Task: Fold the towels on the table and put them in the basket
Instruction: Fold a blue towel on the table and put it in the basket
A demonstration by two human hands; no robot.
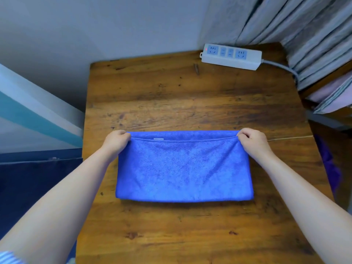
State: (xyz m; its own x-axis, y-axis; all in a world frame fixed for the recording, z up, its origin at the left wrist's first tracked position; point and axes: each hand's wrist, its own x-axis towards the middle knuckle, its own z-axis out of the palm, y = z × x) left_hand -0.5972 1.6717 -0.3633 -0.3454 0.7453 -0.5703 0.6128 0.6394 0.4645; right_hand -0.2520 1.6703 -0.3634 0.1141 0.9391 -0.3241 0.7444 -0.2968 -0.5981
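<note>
A blue towel, folded in half, lies flat on the wooden counter. The left hand and right hand each pinch a far corner of its upper layer. A white power strip sits beyond.

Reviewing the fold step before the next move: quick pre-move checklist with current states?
1. Left hand grips the blue towel at its far left corner: ok.
2. Right hand grips the far right corner: ok.
3. Top edge reaches the far edge underneath: not ok, a strip still shows.
4. Towel lies fully on the table: ok.
5. Power strip sits apart from the towel: ok.
6. Basket location: cannot tell, not in view.
</note>
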